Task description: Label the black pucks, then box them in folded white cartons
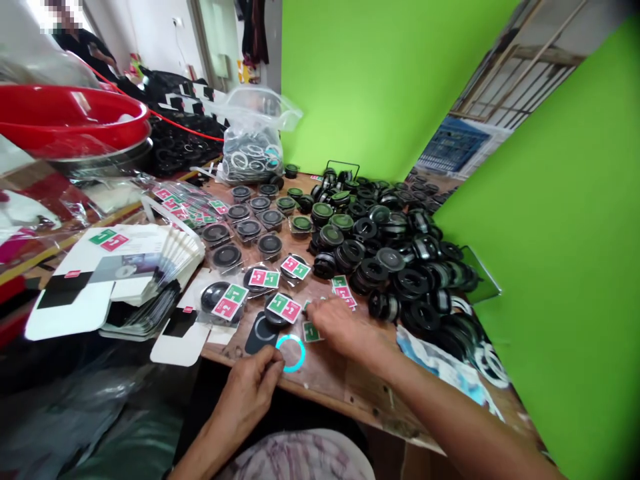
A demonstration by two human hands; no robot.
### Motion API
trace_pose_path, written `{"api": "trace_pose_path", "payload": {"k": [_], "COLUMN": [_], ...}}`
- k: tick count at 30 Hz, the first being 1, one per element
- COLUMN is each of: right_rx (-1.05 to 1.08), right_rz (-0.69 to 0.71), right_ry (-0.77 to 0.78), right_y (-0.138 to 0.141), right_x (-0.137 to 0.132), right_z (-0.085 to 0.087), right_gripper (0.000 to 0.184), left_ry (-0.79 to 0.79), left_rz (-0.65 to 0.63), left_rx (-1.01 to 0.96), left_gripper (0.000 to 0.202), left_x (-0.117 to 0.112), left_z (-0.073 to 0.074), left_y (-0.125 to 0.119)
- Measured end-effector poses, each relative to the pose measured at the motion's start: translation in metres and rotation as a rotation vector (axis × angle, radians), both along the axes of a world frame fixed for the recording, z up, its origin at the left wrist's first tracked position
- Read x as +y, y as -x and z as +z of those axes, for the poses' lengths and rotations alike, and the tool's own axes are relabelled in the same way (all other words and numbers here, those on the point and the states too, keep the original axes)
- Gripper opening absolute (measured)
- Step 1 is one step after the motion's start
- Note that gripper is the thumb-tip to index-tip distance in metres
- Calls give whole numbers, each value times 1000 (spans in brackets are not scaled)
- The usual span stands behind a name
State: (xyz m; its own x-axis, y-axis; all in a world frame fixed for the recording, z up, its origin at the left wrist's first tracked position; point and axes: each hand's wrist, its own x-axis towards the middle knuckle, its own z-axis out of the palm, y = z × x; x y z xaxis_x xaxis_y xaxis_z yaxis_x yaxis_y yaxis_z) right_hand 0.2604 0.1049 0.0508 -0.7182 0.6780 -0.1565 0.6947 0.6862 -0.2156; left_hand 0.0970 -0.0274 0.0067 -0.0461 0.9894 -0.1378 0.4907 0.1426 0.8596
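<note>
My left hand (253, 381) is at the table's front edge, thumb and forefinger pinched on the left rim of a bright light-blue ring (302, 353). Beside it lies a dark card with a pale ring mark (261, 335). My right hand (336, 325) reaches in from the right with fingers curled down over the table, and its fingertips are partly hidden. A green printed card (311, 332) shows under it, and a red-and-green card (343, 292) lies just behind. Left of that hand, a round black piece (274, 320) carries another red-and-green card (284, 307).
A large heap of black round parts (373, 269) fills the right side by the green wall. Wrapped round pieces (227, 256) stand in rows at centre-left. White boxes (75, 320), a bag of rings (253, 150) and a red basin (75, 100) are further left. A person (85, 50) is behind.
</note>
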Motion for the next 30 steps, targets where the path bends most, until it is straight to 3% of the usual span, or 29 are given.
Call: {"api": "trace_pose_path", "payload": {"k": [4,7,9,11,13,16,19,21,25,27,30], "right_rx": [152,567,812,902,924,863,668,551,330,236,187], "right_rz": [-182,-392,-469,-466,-434,-356,-321,-316,-299,-289,-240], "right_ry": [46,434,735,884,932,812,388,181,69,14,-71], "right_y": [-25,-37,-32,-20,-4,20,52,81,132,142,134], "right_x": [29,29,20,8,1,11,48,81,130,132,105], "right_z": [17,35,41,41,40,40,40,37,26,26,36], "right_gripper": [24,21,25,29,32,30,26,26,11,10,18], "left_ry": [5,45,33,46,78,54,22,16,14,19,26], "left_rz": [20,134,210,201,192,353,524,561,562,578,581], "left_rx": [-165,-495,-706,-822,-837,-767,-738,-779,-857,-861,-840], "left_gripper": [28,26,46,54,37,33,34,35,38,39,38], "left_x": [7,22,34,44,49,45,37,35,40,45,53], "left_z": [22,44,57,63,64,57,49,46,49,52,52], "left_y": [-3,-11,-18,-22,-19,2,34,52,66,67,65]}}
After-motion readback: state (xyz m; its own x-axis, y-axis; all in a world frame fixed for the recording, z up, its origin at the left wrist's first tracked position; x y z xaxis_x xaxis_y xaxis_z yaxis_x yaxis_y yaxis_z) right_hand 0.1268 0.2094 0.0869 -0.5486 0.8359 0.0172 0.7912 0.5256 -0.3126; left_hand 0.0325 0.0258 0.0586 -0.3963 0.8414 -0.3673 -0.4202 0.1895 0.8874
